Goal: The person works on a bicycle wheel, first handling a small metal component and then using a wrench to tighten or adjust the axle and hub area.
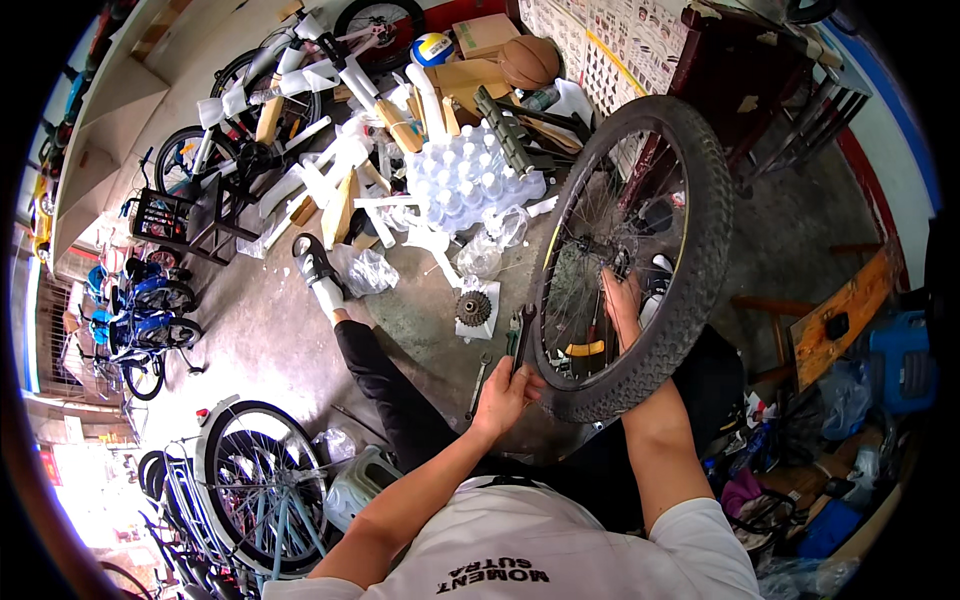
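Note:
A bicycle wheel (705,215) with a knobby black tyre stands upright in front of me, leaning slightly. My right hand (622,305) is at its near side, fingers closed at the hub (590,250); the exact part they pinch is hard to make out. In my left hand (505,398) is an open-ended wrench (524,338), pointing up beside the tyre's left edge. On the floor left of the wheel lies a rear sprocket cluster (474,309) on a white sheet. Another wrench (479,385) and green-handled pliers (512,335) rest nearby. An orange-handled tool (585,349) shows through the spokes.
Bottles in plastic wrap (465,180), cardboard and packing pieces heap up ahead, with a basketball (529,62) behind. A bicycle (260,480) stands at lower left, small bikes (150,310) farther left. To the right are a wooden board (845,315) and a blue case (902,362).

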Available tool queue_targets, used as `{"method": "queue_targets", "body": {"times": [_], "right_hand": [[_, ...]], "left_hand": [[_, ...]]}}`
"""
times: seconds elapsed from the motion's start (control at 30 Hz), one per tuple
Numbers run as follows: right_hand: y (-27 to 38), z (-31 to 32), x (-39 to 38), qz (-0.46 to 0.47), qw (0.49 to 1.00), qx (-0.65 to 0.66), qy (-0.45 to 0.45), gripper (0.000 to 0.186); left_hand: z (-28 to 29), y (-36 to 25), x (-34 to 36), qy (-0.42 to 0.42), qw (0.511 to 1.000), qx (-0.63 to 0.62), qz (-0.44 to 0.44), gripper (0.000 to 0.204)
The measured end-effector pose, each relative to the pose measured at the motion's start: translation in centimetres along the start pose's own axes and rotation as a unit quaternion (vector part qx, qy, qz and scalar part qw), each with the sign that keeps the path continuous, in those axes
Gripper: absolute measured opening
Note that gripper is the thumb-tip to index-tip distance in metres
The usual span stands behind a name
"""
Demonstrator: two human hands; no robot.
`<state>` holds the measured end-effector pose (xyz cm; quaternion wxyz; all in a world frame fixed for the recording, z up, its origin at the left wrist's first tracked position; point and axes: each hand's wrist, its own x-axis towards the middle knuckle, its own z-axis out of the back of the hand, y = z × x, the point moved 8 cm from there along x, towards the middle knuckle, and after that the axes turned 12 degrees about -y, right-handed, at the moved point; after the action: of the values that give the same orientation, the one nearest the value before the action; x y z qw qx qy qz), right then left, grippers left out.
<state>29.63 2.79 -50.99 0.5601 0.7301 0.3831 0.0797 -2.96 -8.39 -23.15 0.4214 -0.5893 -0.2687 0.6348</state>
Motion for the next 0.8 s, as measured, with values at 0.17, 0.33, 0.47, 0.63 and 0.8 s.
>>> {"method": "queue_targets", "body": {"times": [0.17, 0.33, 0.47, 0.63, 0.8], "right_hand": [[3.4, 1.3, 1.9, 0.145, 0.925, -0.347, -0.049, 0.055], [7.1, -3.2, -3.4, 0.062, 0.96, -0.267, -0.049, 0.083], [10.4, -3.2, -3.8, 0.086, 0.943, -0.316, -0.061, 0.09], [10.0, -2.0, -2.4, 0.107, 0.944, -0.311, -0.036, 0.089], [6.5, -2.5, -2.1, 0.141, 0.934, -0.326, -0.03, 0.081]], "left_hand": [[-0.9, -1.3, 0.2, -0.013, 1.0, 0.027, -0.009, 0.018], [0.3, -1.4, 0.5, -0.032, 0.999, 0.02, 0.002, 0.018], [-0.9, -1.4, 1.3, -0.021, 0.999, 0.008, -0.03, 0.02], [-1.8, -2.2, 1.6, -0.017, 0.999, 0.021, -0.041, 0.021], [-0.5, -1.8, 1.8, -0.031, 0.999, 0.032, -0.03, 0.022]]}}
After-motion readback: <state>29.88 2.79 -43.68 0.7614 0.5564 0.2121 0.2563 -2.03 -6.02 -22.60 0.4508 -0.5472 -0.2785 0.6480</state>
